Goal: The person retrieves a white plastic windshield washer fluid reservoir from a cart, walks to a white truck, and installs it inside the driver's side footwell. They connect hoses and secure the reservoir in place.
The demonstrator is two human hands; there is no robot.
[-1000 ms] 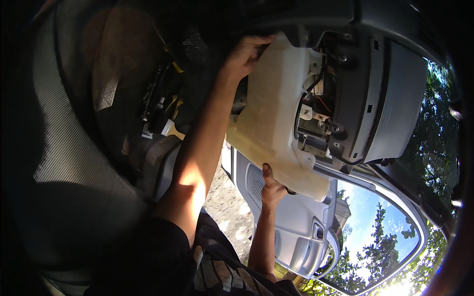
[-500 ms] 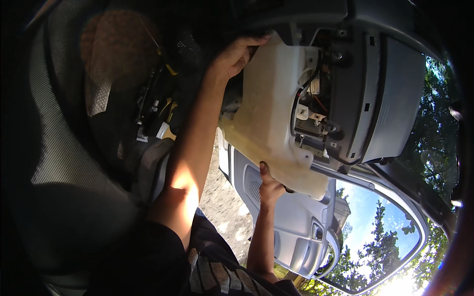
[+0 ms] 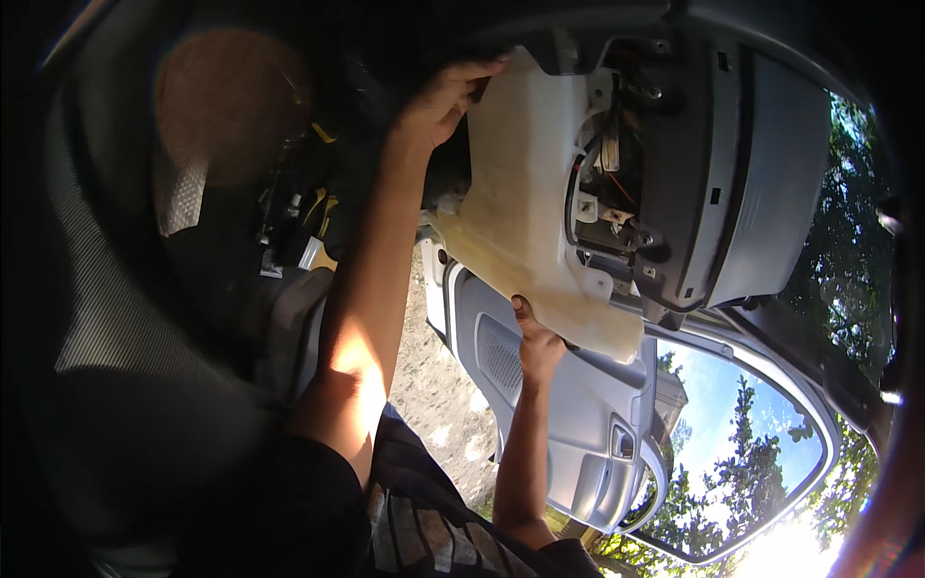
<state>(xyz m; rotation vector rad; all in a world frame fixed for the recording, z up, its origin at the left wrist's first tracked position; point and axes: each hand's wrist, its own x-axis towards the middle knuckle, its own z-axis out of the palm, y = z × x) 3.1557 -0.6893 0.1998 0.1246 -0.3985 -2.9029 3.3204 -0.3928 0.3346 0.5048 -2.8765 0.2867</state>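
A large moulded off-white plastic part [image 3: 515,183] lies across the open lower dashboard, with a rounded lobe at its near right end. My left hand [image 3: 448,101] reaches to its far left corner and grips the edge; some of the fingertips are in shadow. At the near edge, my right hand [image 3: 540,342] is closed on the part, thumb on the visible face and the other fingers hidden behind it. Along the part's right side is the dashboard cavity [image 3: 612,207], with brackets, a black cable and an orange wire.
A grey dashboard panel [image 3: 761,183] borders the cavity on the right. The open car door [image 3: 578,438] stands beyond my right forearm, with sandy ground [image 3: 434,385] below. Yellow-handled tools [image 3: 328,212] lie in shadow left of my left arm, near a grey textured seat [image 3: 96,289].
The near end of the off-white part has risen slightly toward the dashboard, and my right hand has moved up with it. My left hand keeps its grip; the whole view has shifted a little.
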